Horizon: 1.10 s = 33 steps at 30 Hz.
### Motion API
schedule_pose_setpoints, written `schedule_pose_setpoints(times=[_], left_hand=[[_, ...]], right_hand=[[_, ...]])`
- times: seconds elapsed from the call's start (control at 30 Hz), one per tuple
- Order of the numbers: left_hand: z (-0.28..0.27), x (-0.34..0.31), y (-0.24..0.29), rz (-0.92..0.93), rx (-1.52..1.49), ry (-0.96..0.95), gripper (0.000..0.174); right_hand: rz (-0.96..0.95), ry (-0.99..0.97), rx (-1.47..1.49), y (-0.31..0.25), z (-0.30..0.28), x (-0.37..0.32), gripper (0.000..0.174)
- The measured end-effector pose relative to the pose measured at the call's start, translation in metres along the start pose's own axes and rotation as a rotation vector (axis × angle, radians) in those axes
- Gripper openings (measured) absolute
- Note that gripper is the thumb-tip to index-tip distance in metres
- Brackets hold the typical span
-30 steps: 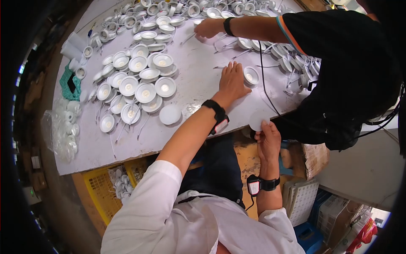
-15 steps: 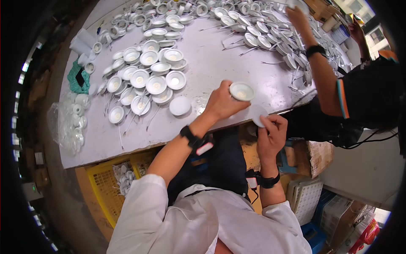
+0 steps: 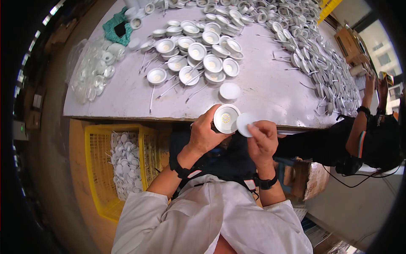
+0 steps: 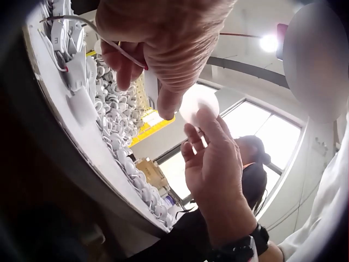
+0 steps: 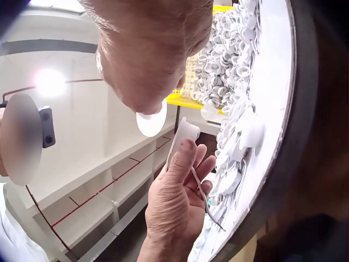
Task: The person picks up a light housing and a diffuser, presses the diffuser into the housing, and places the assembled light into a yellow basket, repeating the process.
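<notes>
My left hand [image 3: 204, 134] grips a small white round downlight [image 3: 225, 119] by its side, its face with a ring of yellowish LED dots turned up toward the head camera. A thin white cable [image 5: 200, 188] hangs from the light past the fingers in the right wrist view. Between thumb and fingers, my right hand [image 3: 263, 142] pinches a flat, frosted white disc [image 3: 244, 125] at its edge. The disc overlaps the light's right rim in the head view. Both hands are in front of the table's near edge.
Many similar downlights [image 3: 196, 51] with cables are heaped on the white table [image 3: 127, 101]. White discs [image 3: 229, 91] lie near its front edge. A clear plastic bag [image 3: 91, 76] is at left. Below stands a yellow basket [image 3: 95, 169] of white parts. Another person [image 3: 372, 142] is at right.
My left hand picked up the downlight from the table and brought it back beside the disc in my right hand. The other person's arm withdrew to the right. The head view shifted.
</notes>
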<state>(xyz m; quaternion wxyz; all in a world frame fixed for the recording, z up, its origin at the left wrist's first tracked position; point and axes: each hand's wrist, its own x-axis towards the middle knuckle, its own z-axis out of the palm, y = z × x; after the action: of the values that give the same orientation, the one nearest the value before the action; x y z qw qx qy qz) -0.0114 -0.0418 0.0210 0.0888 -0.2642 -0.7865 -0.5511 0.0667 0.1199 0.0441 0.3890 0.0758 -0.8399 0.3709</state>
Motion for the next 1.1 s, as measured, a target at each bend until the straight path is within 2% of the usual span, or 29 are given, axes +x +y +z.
schedule_pose_setpoints(times=[0.03,0.07,0.13,0.2,0.27,0.47,0.57,0.63,0.67,0.73,0.77,0.83,0.87,0.93,1.1], left_hand=[[-0.005,-0.001,-0.002,0.007,0.016,0.004,0.074],[-0.009,-0.003,-0.003,0.000,0.016,0.011,0.074],[-0.015,-0.003,-0.006,-0.013,0.035,-0.030,0.072],[-0.015,-0.003,-0.010,0.003,0.008,-0.032,0.073],[-0.016,-0.004,-0.011,0.023,-0.020,-0.039,0.073],[-0.017,-0.005,-0.006,-0.045,-0.051,-0.144,0.068],[-0.019,-0.006,-0.009,-0.099,-0.072,-0.196,0.069],[-0.022,-0.005,-0.011,-0.158,-0.293,-0.290,0.070],[-0.023,-0.005,-0.012,-0.159,-0.292,-0.291,0.070],[-0.023,-0.005,-0.013,-0.240,-0.489,-0.292,0.062],[-0.021,-0.005,-0.012,-0.241,-0.488,-0.295,0.062],[-0.013,-0.003,-0.010,-0.491,-0.486,-0.224,0.043],[-0.012,-0.003,-0.009,-0.492,-0.485,-0.227,0.043],[-0.009,-0.002,-0.009,-0.517,-0.387,-0.207,0.031],[-0.011,-0.004,-0.013,-0.462,-0.342,-0.214,0.029]], right_hand=[[0.086,-0.002,0.071,-0.002,0.004,0.000,0.032],[0.085,-0.012,0.075,-0.006,0.008,0.000,0.032],[0.825,-0.016,0.509,-0.011,0.015,0.001,0.025],[0.891,-0.042,0.587,-0.007,0.022,0.003,0.030],[1.084,-0.153,0.682,-0.004,0.026,0.004,0.033],[1.037,-0.220,0.677,-0.006,0.038,0.002,0.035],[1.044,-0.195,0.669,-0.004,0.041,-0.001,0.036],[1.055,-0.196,0.667,-0.005,0.040,-0.001,0.036],[1.063,-0.197,0.664,-0.005,0.040,0.000,0.035],[1.080,-0.198,0.675,-0.005,0.040,0.000,0.036],[1.093,-0.200,0.684,-0.005,0.040,-0.001,0.036],[1.122,-0.203,0.730,-0.003,0.042,-0.004,0.036],[1.148,-0.208,0.774,-0.002,0.043,-0.006,0.037],[1.158,-0.188,0.809,-0.001,0.046,-0.009,0.036],[1.166,-0.199,0.863,0.002,0.051,-0.015,0.031]])
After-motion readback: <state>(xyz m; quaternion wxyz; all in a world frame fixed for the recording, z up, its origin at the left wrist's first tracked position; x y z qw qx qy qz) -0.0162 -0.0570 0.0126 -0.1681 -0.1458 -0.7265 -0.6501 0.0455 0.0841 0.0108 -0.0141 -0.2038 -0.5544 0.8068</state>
